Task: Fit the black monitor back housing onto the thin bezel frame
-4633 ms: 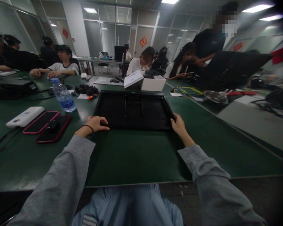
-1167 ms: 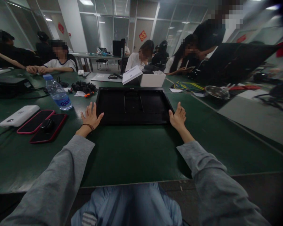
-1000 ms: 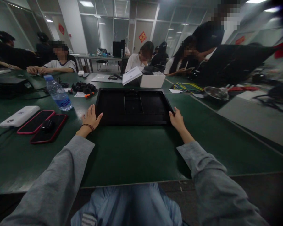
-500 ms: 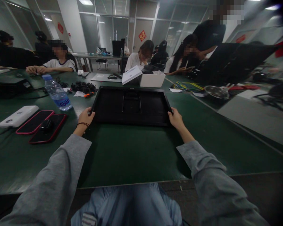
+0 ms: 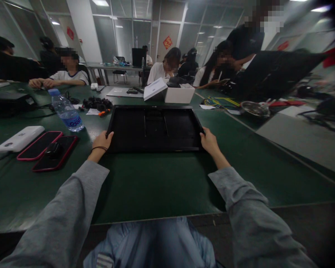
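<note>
A large black rectangular panel [image 5: 156,126] with a raised rim and inner ribs lies on the green table [image 5: 162,182] in front of me. My left hand [image 5: 102,141] grips its near left corner, fingers curled round the edge. My right hand [image 5: 209,140] holds the near right corner the same way. Both arms wear grey sleeves, and a dark band sits on my left wrist.
To the left lie a water bottle [image 5: 65,110], a white power bank [image 5: 19,138] and two red-edged phones [image 5: 48,150]. Behind the panel stands an open white box [image 5: 173,93]. Cables and a metal dish [image 5: 252,108] lie right. Several people sit around the tables.
About a second ago my hands were open beside the panel's near corners. They have since closed on both corners, and the panel's near edge has shifted slightly.
</note>
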Motion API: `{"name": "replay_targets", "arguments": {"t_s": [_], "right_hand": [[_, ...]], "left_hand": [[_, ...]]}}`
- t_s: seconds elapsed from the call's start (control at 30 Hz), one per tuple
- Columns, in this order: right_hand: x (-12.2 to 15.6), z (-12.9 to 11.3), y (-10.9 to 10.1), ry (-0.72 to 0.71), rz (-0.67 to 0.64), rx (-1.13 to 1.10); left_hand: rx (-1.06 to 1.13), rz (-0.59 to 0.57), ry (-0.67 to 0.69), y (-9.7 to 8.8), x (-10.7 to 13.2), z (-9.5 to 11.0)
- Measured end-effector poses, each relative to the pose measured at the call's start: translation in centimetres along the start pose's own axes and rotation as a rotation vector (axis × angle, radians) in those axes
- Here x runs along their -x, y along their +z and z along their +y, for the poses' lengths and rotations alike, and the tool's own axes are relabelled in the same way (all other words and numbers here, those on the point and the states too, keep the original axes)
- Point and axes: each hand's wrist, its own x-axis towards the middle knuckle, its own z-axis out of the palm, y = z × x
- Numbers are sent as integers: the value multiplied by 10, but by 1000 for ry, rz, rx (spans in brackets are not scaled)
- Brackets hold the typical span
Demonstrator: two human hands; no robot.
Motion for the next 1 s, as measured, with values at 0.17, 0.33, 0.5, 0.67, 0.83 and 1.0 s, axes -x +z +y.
{"name": "replay_targets", "arguments": {"t_s": [0.17,0.33,0.5,0.67,0.83,1.0], "right_hand": [[-2,0,-2,-5,-4,-10],[-5,2,-6,93,-54,-69],[0,-11,5,238,-135,-501],[1,-23,13,293,-107,-706],[2,-28,11,265,-37,-681],[5,-24,7,249,12,-706]], "left_hand": [[2,27,-7,2,1,-1],[-2,83,15,-3,-3,-9],[51,104,-25,-7,-5,-14],[78,108,-24,-6,-5,-15],[72,87,-33,-6,-6,-12],[53,130,13,-3,-9,-11]]}}
